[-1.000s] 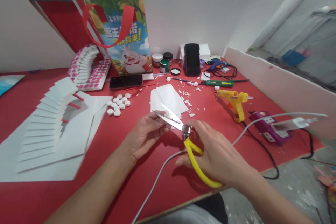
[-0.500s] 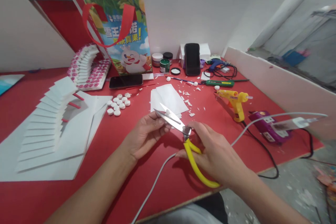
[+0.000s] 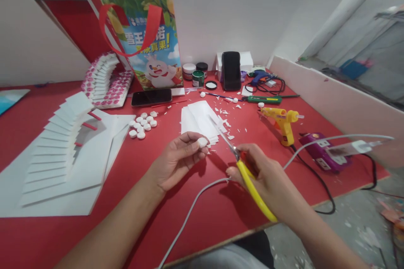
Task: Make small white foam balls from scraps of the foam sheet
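Between the thumb and fingers of my left hand (image 3: 179, 157) is a small white rounded disc (image 3: 202, 142). My right hand (image 3: 260, 172) grips yellow-handled scissors (image 3: 252, 189). Their blades look closed and point up and left, apart from the disc. Beyond my hands lie several white paper sheets (image 3: 202, 115), with white scraps (image 3: 227, 124) scattered at their right. A cluster of similar white discs (image 3: 143, 125) sits left of the sheets. A pale cable (image 3: 192, 208) passes under my right hand.
A fanned white stair-like model (image 3: 47, 155) stands on boards at left. Behind are a gift bag (image 3: 158, 50), a phone (image 3: 151, 97), paint jars (image 3: 198, 79) and an upright black device (image 3: 231, 71). At right lie a yellow glue gun (image 3: 282, 122) and a purple box (image 3: 325, 151).
The scissors have moved right, away from the white disc, and their blades have come together. The disc now shows plainly in my left hand, which has barely moved.
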`<state>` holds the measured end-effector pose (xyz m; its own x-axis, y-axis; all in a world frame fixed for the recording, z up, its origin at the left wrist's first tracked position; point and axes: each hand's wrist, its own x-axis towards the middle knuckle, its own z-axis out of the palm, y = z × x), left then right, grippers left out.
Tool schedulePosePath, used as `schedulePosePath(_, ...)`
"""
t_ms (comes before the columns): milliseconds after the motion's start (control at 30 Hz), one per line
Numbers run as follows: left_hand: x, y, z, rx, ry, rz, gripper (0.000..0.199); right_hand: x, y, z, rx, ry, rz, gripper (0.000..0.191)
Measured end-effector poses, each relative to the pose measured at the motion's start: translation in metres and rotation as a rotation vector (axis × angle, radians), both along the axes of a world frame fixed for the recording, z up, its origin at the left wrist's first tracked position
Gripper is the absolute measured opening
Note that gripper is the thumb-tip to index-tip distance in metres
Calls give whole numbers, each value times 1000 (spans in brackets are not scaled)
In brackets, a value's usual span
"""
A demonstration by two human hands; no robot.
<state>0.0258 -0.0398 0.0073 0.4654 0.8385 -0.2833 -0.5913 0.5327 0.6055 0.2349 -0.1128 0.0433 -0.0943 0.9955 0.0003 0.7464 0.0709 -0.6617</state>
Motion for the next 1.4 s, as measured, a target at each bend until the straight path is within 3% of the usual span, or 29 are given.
schedulePosePath(333,1,0,2,93,40,57,22,-6,1,8,-68,-85,78,58)
schedulePosePath(567,3,-2,0,126,22,96,24,-17,3,-1,103,-201,97,64)
schedulePosePath(833,5,-2,3,116,52,120,24,-21,5,-5,147,-237,91,62)
schedulePosePath(1067,3,-2,3,120,71,100,25,-20,4,-7,161,-255,101,42)
schedulePosePath(1233,3,-2,3,99,64,100,24,-19,5,-7,122,-153,80,34)
schedulePosePath(1400,1,-1,6,50,40,65,22,-9,7,0,63,-30,5,40)
